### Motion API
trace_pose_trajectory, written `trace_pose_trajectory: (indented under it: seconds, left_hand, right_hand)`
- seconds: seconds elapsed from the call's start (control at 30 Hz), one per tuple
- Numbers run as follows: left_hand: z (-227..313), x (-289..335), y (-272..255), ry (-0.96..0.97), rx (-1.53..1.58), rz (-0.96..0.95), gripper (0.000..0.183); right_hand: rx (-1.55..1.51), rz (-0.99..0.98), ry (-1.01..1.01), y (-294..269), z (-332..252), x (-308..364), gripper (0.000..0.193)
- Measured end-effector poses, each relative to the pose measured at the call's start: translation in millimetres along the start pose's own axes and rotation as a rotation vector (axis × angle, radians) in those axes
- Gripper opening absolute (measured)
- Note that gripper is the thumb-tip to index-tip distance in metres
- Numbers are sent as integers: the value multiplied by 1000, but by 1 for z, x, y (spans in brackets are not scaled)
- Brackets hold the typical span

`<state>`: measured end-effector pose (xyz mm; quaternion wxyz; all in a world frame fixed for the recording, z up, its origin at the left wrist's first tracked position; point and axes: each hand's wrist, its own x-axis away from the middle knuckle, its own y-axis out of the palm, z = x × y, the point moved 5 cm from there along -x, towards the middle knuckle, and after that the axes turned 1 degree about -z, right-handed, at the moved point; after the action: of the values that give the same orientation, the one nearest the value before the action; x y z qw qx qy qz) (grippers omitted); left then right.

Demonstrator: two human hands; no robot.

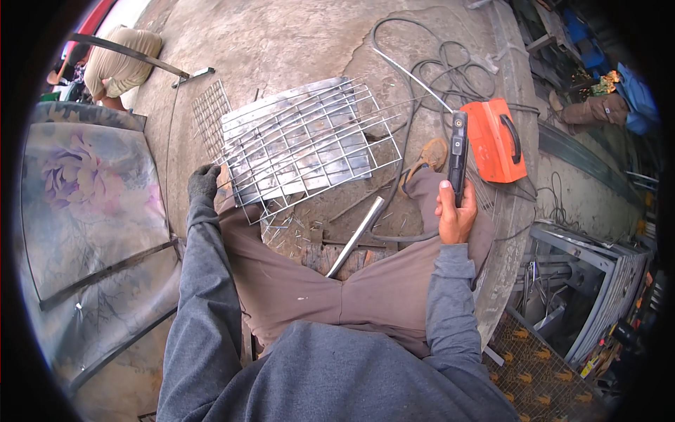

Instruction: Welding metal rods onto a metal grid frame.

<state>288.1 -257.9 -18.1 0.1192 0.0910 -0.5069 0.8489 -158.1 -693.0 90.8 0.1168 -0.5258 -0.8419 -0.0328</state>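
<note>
A silver wire grid (309,151) lies tilted in front of me, over a flat grey metal sheet (281,109). My left hand (204,184), in a dark grey glove, is closed at the grid's left edge; its fingertips are partly hidden. My bare right hand (458,214) grips a black welding electrode holder (458,144), held upright above my right knee. From the holder's top a thin welding rod (415,79) slants up and to the left, apart from the grid. A shiny metal tube (357,235) leans between my legs.
An orange welding machine (498,141) with a black handle stands right of the holder. Black cable (450,60) coils on the concrete behind. A flower-patterned panel (91,204) is at the left. One person (123,62) crouches far left; another (598,111) is far right near sparks.
</note>
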Motion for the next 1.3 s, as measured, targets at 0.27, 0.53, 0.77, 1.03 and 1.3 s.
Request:
trace_pose_trajectory:
  seconds: [0.27, 0.53, 0.77, 1.03, 1.3]
  left_hand:
    - [9, 6, 0, 0, 15, 14, 37]
    - [0, 0, 4, 8, 24, 8, 36]
    - [-6, -2, 6, 6, 67, -22, 37]
    - [-4, 2, 6, 2, 33, -3, 38]
    - [31, 23, -6, 5, -57, 120, 43]
  right_hand:
    - [18, 12, -16, -3, 4, -1, 27]
    - [34, 13, -13, -3, 5, -2, 29]
    - [29, 0, -17, -3, 5, -2, 29]
    - [46, 7, -16, -3, 2, 0, 27]
    - [44, 8, -36, -6, 7, -3, 30]
